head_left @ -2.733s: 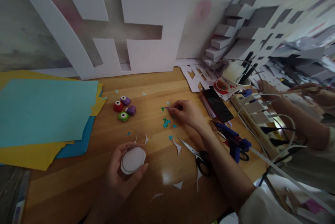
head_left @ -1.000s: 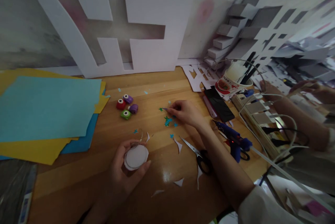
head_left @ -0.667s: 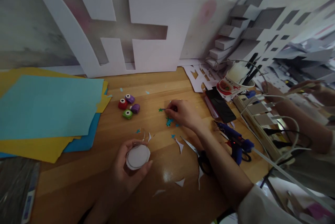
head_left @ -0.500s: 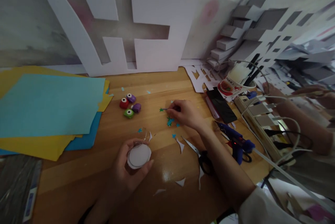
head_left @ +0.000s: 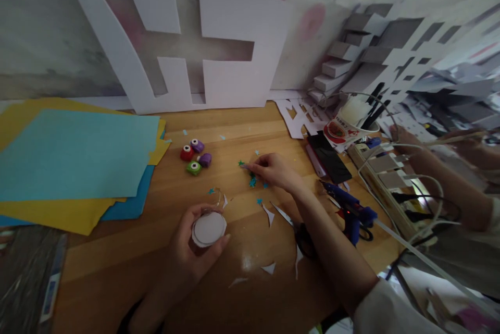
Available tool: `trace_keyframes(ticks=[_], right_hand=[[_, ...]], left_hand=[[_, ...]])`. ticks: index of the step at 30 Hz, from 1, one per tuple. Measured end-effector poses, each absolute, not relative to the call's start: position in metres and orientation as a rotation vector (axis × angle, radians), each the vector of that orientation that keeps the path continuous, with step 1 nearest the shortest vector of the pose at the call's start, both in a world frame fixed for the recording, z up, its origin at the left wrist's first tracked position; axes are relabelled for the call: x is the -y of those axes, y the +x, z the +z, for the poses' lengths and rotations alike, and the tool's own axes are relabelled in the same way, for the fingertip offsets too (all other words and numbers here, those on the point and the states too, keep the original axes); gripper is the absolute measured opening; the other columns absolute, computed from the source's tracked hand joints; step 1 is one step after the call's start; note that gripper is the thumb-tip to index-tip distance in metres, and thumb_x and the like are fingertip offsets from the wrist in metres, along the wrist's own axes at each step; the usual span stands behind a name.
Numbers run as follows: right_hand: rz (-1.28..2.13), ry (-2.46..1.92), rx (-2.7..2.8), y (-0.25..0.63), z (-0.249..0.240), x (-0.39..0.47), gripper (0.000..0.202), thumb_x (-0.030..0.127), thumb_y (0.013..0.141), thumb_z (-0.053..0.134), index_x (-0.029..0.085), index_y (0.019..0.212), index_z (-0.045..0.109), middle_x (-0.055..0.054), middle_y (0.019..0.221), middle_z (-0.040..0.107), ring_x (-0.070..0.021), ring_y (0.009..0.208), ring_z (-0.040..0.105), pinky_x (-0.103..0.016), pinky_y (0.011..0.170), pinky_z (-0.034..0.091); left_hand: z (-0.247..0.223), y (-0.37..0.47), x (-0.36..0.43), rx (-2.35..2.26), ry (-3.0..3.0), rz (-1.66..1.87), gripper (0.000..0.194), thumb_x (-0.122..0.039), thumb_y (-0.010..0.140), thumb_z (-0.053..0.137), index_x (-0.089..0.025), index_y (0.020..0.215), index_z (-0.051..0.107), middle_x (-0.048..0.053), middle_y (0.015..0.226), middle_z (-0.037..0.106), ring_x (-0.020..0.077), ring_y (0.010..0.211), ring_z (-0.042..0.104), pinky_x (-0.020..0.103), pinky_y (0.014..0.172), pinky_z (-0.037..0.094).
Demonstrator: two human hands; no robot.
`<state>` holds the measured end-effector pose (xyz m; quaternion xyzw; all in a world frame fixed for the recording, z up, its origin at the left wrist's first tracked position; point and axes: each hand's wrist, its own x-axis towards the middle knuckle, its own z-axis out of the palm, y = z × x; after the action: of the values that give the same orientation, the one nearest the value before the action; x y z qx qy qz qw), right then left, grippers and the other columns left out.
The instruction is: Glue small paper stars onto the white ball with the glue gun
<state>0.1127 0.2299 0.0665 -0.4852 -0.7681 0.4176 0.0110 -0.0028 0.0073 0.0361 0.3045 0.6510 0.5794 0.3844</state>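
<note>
My left hand (head_left: 191, 250) is curled round a white paper disc (head_left: 210, 229) that appears to have layered edges, its flat face turned up. My right hand (head_left: 275, 170) is closed in a pinch over the table. A small, thin, pale thing shows at its fingertips, too little to name. Just beyond those fingertips lies a green star (head_left: 241, 163). Below them is a small cluster of teal and green paper shapes (head_left: 252, 182), partly hidden by the hand. A blue paper shape (head_left: 259, 201) lies apart, close to a white paper scrap (head_left: 269, 215).
Several craft punches (head_left: 194, 168) stand left of centre. Scissors (head_left: 302, 237) lie beside my right forearm, with a blue glue gun (head_left: 349, 209) farther right. Coloured sheets (head_left: 78, 157) cover the left side. A power strip (head_left: 385, 188) and another person's arm (head_left: 445, 183) are at right.
My right fingers have lowered slightly and now cover more of the thin thing beside the green star. My left hand keeps hold of the disc. The view has shifted a little.
</note>
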Motion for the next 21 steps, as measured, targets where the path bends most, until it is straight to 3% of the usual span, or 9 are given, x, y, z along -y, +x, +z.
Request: trace_keyframes(ticks=[7,12,17,21], right_hand=[[1.205,-1.573,2.374,0.108,0.061,-0.232,0.028,0.037,0.084,0.068,0.018,0.064,0.065,-0.001,0.057,0.062,-0.0112,0.048,0.05,-0.024,0.047,0.032],[1.004,-1.284,2.43,0.114,0.069,-0.231,0.022,0.038,0.09,0.061,0.017,0.082,0.061,0.001,0.068,0.06,-0.0116,0.059,0.05,-0.024,0.053,0.033],[0.997,-1.253,2.516,0.104,0.061,-0.24,0.018,0.033,0.088,0.064,0.017,0.095,0.061,0.005,0.063,0.052,-0.011,0.057,0.047,-0.023,0.052,0.03],[1.012,-1.261,2.546,0.093,0.048,-0.247,0.006,0.02,0.082,0.068,0.018,0.081,0.063,0.002,0.067,0.059,-0.0111,0.061,0.051,-0.022,0.056,0.032]], left_hand=[[0.036,-0.002,-0.007,-1.651,0.78,1.468,0.039,-0.034,0.074,0.073,-0.022,0.106,0.055,0.008,0.106,0.065,0.0199,0.091,0.065,0.031,0.078,0.056],[0.037,-0.002,-0.007,-1.609,0.74,1.499,0.038,-0.032,0.074,0.074,-0.023,0.106,0.056,0.008,0.106,0.066,0.0186,0.089,0.065,0.03,0.076,0.055],[0.037,-0.003,-0.007,-1.59,0.729,1.488,0.038,-0.03,0.074,0.074,-0.023,0.106,0.055,0.008,0.108,0.065,0.0187,0.091,0.064,0.03,0.076,0.054],[0.036,-0.005,-0.007,-1.575,0.712,1.474,0.039,-0.031,0.075,0.073,-0.023,0.107,0.053,0.007,0.109,0.064,0.0186,0.092,0.064,0.031,0.079,0.054]])
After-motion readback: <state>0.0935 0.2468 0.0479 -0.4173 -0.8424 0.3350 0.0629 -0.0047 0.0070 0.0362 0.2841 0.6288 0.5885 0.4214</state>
